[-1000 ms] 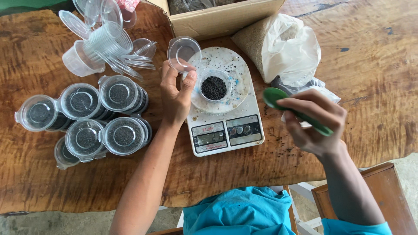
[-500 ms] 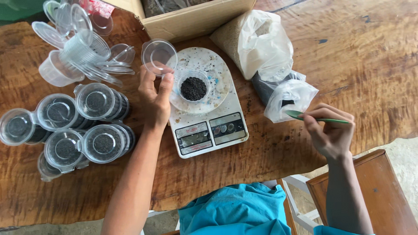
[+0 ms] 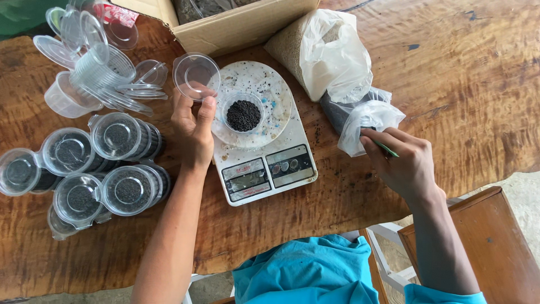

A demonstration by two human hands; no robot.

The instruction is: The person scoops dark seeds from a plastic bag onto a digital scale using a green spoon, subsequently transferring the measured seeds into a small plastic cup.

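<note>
- Head view, wooden table (image 3: pixel 478 73) seen from above.
- Cardboard box (image 3: pixel 242 25) at the far edge, open, tan; a red packet (image 3: pixel 115 14) lies near the far left corner.
- White plastic bag (image 3: pixel 332 53) of pale grain lies just right of the box; a second bag (image 3: pixel 365 115), clear over dark contents, sits touching it on the near side.
- White kitchen scale (image 3: pixel 264 141) at the table's middle, its display panel toward the near edge. An open clear cup (image 3: pixel 243 114) of black granules stands on its round platform.
- Left hand (image 3: pixel 192 126): arm reaching from the near edge, fingers curled, thumb and fingertips pinching a clear round lid (image 3: pixel 196 75) held just left of the scale platform.
- Right hand (image 3: pixel 402 160): closed around a thin green tool (image 3: pixel 387 149), knuckles up, fingertips at the mouth of the second bag.
- Filled lidded cups (image 3: pixel 115 163) of black granules are grouped toward the left edge, some stacked.
- Empty cups and loose lids (image 3: pixel 93 65) are piled near the far left corner.
- Wooden chair (image 3: pixel 484 236) stands beside the near right corner.
</note>
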